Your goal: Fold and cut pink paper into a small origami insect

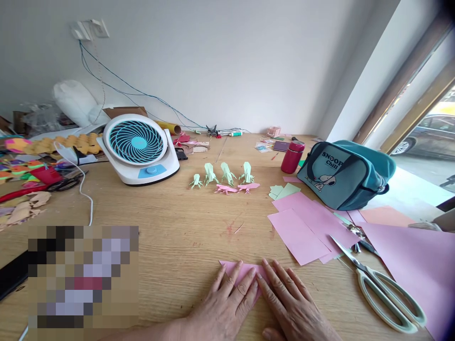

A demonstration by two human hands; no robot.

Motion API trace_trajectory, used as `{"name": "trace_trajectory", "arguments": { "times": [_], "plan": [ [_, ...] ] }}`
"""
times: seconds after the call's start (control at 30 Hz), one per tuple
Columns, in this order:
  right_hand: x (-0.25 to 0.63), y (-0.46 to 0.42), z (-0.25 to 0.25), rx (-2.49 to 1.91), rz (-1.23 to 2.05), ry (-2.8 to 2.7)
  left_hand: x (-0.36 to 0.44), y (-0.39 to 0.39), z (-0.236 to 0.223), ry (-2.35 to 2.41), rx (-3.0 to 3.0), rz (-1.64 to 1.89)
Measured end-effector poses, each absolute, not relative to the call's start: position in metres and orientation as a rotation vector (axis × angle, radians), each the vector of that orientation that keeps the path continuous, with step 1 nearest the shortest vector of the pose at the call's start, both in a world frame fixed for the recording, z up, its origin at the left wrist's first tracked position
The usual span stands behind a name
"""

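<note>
pressing: left hand [227,303] and right hand [289,303], fingers flat and spread, gripping nothing
under both: pink paper [237,271], lower centre of frame
lower right: scissors [380,286]

A light wooden table [170,227] carries a white-and-blue desk fan [138,148], folded green and pink paper figures [224,179], loose pink paper sheets [305,222], white-handled scissors [382,284] and a teal fabric bag [346,173].
</note>
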State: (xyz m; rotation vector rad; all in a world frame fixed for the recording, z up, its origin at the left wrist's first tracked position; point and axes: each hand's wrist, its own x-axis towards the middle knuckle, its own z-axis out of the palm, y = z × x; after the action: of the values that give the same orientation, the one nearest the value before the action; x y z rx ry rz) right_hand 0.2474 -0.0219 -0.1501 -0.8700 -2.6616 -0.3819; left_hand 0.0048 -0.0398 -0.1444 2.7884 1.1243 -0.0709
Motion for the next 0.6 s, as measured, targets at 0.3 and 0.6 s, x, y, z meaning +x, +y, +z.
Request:
{"name": "trace_trajectory", "arguments": {
  "times": [0.3,0.6],
  "plan": [
    [0.252,-0.018,-0.104,-1.176,0.18,-2.559,0.017,-0.041,-0.075,1.042,2.517,-0.366],
    [0.254,-0.004,-0.103,-1.444,0.452,-2.332,0.016,-0.046,-0.091,1.076,2.484,-0.283]
  ]
}}
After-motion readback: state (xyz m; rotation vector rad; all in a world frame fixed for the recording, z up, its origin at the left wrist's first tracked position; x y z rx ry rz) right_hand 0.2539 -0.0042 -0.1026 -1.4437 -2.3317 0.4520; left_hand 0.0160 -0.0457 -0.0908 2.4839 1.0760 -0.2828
